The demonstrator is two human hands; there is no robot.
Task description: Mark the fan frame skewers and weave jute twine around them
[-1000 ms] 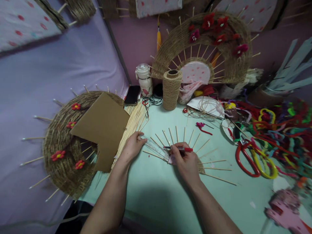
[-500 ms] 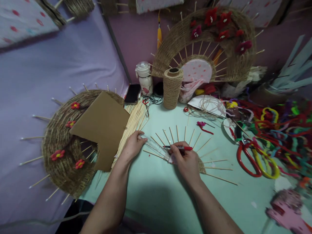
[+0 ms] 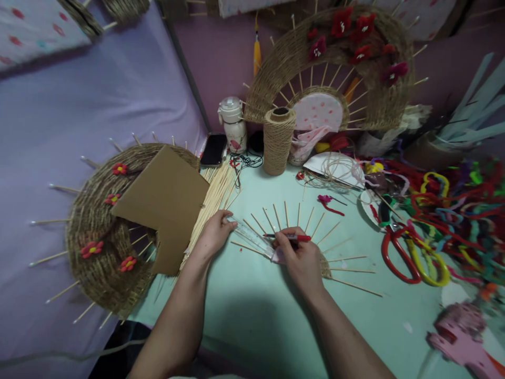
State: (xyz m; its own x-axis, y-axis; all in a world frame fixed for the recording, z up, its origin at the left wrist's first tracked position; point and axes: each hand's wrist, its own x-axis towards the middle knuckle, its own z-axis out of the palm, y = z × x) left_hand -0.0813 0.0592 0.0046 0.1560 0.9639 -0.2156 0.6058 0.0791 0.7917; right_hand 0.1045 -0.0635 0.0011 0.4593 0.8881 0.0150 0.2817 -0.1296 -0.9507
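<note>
In the head view, my left hand (image 3: pixel 216 230) pinches the far left end of a clear ruler (image 3: pixel 252 236) between thumb and fingers. The ruler slants down to the right, along the left sticks of a small half-round fan frame (image 3: pixel 325 266) with thin wooden sticks (image 3: pixel 276 216) spreading out. Over the frame's woven middle, my right hand (image 3: pixel 302 260) is closed on a red marker (image 3: pixel 292 237), its dark tip pointing left beside the ruler. My right hand hides much of the fan's middle and the ruler's lower end.
To the left lie loose sticks (image 3: pixel 216 192), brown cardboard (image 3: pixel 165 210) and a large woven fan (image 3: pixel 90 221). Behind stand a twine spool (image 3: pixel 279 142) and a bottle (image 3: pixel 233 123). On the right are scissors (image 3: pixel 398 258), coloured pipe cleaners (image 3: pixel 453 210) and a pink glue gun (image 3: pixel 461 337).
The whole view has shifted very slightly. Both hands, the ruler and the marker keep the same places relative to the fan frame.
</note>
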